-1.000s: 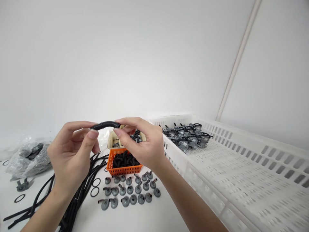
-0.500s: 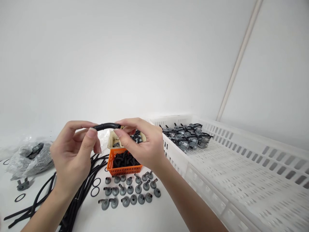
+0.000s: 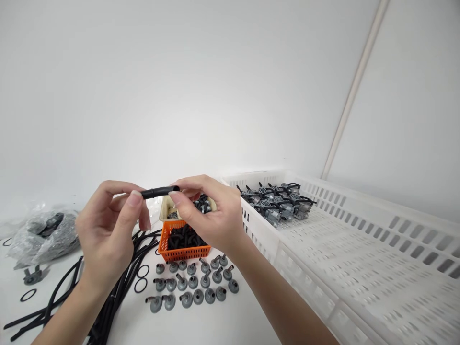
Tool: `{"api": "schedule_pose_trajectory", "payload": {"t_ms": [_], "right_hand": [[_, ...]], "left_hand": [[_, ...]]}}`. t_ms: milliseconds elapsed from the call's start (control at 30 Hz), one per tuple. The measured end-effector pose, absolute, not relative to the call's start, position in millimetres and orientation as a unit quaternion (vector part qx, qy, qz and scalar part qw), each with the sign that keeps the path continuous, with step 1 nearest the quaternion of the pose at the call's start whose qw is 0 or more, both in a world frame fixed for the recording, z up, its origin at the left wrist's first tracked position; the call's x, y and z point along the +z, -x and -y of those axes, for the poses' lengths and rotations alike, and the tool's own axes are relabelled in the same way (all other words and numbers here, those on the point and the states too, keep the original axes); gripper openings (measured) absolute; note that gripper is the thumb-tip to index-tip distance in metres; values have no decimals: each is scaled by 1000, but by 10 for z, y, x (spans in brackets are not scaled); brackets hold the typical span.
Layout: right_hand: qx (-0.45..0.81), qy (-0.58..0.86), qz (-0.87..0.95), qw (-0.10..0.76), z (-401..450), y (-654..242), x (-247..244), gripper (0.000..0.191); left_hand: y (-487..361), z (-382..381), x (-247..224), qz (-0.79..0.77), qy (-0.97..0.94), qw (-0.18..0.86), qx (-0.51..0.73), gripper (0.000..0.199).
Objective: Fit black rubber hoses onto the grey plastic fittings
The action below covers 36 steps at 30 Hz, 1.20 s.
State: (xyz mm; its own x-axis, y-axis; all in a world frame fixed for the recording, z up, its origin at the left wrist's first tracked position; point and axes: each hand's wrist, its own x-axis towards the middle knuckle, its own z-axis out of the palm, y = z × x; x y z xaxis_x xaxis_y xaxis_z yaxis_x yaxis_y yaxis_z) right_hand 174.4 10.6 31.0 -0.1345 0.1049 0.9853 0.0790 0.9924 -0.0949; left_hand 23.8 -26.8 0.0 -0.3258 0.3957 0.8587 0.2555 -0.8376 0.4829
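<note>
A short black rubber hose piece (image 3: 158, 192) is held level in the air between my two hands. My left hand (image 3: 109, 230) pinches its left end with thumb and forefinger. My right hand (image 3: 208, 215) pinches its right end the same way. Both hands hover above an orange basket (image 3: 185, 251) filled with more short black hose pieces. In front of the basket, several grey metal fittings (image 3: 194, 283) stand in rows on the white table.
A large white slotted crate (image 3: 359, 268) fills the right side, with several grey assembled parts (image 3: 278, 203) in its far corner. A beige tray (image 3: 168, 210) sits behind the basket. Long black hoses (image 3: 118, 282), black O-rings (image 3: 141, 285) and a plastic bag (image 3: 43, 237) lie at left.
The hose piece, arched a second ago, now lies nearly straight between my fingers. Both hands have stayed almost where they were.
</note>
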Motion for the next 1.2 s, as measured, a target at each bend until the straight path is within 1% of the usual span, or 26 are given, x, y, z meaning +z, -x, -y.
{"api": "schedule_pose_trajectory", "payload": {"t_ms": [267, 533, 800, 1033, 1200], "right_hand": [[10, 74, 759, 647, -103, -1752, 317, 12], [34, 69, 760, 645, -102, -1754, 325, 10], [48, 56, 760, 646, -115, -1752, 325, 11], [53, 40, 758, 648, -111, -1752, 330, 11], [62, 44, 771, 633, -99, -1775, 327, 14]], "left_hand": [[-243, 278, -5, -295, -589, 46, 751, 15], [-241, 284, -19, -301, -601, 42, 739, 17], [-281, 301, -6, -298, -604, 38, 738, 26], [-292, 278, -1, -294, -586, 66, 752, 28], [-299, 294, 13, -299, -566, 118, 759, 28]]}}
